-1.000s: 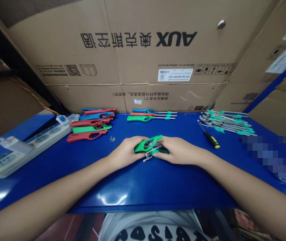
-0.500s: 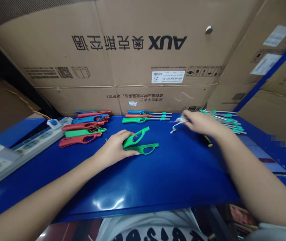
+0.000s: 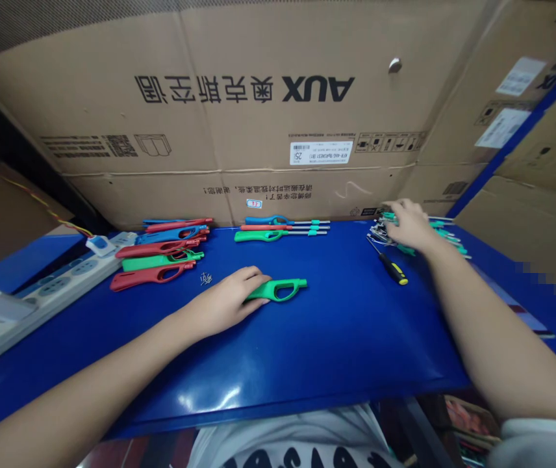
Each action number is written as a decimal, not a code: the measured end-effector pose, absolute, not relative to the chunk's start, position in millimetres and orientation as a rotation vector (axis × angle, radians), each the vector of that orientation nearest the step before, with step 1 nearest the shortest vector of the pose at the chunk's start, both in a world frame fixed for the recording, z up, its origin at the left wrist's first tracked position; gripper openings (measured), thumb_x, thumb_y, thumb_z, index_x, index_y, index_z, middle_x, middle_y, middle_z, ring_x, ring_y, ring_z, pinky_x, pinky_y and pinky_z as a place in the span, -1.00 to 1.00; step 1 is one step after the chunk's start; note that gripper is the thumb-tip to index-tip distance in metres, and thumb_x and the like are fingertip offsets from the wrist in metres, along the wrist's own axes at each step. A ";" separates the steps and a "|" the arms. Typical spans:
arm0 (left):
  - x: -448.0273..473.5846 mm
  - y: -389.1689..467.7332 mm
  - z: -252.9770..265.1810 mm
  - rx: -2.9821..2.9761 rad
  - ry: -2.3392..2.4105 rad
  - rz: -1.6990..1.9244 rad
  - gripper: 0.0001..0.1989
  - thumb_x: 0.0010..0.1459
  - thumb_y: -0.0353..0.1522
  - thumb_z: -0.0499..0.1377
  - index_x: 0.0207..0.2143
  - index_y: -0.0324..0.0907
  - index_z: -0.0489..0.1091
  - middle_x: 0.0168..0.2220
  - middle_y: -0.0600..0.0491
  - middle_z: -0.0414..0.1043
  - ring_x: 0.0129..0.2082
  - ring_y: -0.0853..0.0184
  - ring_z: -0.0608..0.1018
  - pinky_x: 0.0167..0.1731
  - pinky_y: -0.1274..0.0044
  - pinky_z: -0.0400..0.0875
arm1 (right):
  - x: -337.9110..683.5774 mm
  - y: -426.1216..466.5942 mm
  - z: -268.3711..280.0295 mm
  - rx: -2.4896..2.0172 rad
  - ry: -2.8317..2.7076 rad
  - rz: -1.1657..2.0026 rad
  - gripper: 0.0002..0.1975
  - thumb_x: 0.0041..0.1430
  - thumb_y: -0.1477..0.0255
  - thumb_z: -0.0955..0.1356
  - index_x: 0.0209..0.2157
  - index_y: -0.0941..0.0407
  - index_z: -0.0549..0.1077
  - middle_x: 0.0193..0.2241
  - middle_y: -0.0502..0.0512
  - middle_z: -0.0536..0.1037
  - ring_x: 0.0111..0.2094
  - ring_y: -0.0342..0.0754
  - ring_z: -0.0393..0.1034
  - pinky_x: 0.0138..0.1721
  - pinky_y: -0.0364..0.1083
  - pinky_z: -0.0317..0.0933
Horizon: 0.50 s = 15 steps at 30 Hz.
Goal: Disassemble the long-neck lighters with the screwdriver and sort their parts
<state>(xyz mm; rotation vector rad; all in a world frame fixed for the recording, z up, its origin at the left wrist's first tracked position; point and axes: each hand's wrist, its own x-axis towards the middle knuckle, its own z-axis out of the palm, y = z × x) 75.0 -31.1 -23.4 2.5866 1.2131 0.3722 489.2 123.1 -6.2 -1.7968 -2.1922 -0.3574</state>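
Note:
My left hand [image 3: 234, 299] is closed around the rear of a green lighter casing [image 3: 285, 290], whose looped front end points right over the blue table. Part of the casing is hidden under the fingers. At the back right, my right hand [image 3: 410, 226] lies over a pile of metal lighter rods [image 3: 446, 235] with green fittings and thin white wires. Its thumb and fingers are apart on the pile, and some fingertips are hidden. Near it lies a black and yellow screwdriver [image 3: 393, 268]. A small heap of screws [image 3: 206, 279] sits beyond my left wrist.
Red, blue and green lighter casings [image 3: 154, 275] are stacked at the left, near a white power strip [image 3: 47, 298]. Three lighters with rods [image 3: 263, 236] lie against the cardboard wall [image 3: 258, 123] at the back. A flat sheet [image 3: 506, 299] lies at the right edge.
In my left hand, the two splayed green casing halves have come together. My right hand has moved right, back over the rods, with the white wires it held now among them. The screwdriver is uncovered.

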 end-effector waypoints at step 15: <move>35.6 -40.5 22.6 2.493 1.344 -0.067 -0.38 -0.10 -0.68 0.05 0.01 -0.10 0.44 0.00 0.00 0.42 0.02 0.19 0.51 -0.01 0.45 0.40 | 358.9 89.6 -40.5 -1.340 -2.554 -0.045 -0.59 0.39 0.28 0.20 0.15 0.13 0.40 0.16 0.31 0.45 0.15 0.27 0.27 0.09 0.23 0.20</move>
